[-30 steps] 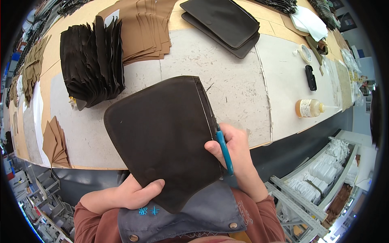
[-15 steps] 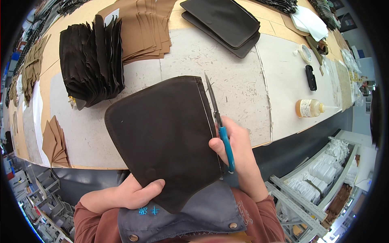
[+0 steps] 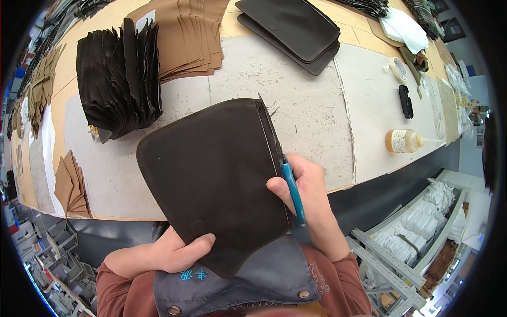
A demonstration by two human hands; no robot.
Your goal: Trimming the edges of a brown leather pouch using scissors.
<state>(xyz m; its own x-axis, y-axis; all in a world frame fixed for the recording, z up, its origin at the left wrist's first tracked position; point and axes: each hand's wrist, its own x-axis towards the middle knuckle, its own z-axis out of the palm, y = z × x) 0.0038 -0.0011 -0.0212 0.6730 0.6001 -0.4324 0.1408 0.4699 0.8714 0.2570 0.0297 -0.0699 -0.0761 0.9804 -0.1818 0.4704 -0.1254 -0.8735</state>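
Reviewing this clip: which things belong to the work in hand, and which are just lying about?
In hand:
- dark piece, held by the left hand
- blue-handled scissors, in the right hand

Apparently just lying about:
- tape roll
- black object
- bottle
- brown pieces

Dark stack: cannot tell.

Ahead of the dark panel [image 3: 211, 174], a bare stretch of bench [image 3: 309, 113] leaves passage forward up to the two dark flat pieces [image 3: 293, 29]. Front left, the upright dark bundle [image 3: 117, 82] blocks the way, with brown sheets [image 3: 190, 45] behind it. Rightward from the right grip [image 3: 306, 182], room runs to the bottle [image 3: 404, 141], black tool [image 3: 405, 101] and tape roll [image 3: 398, 69].
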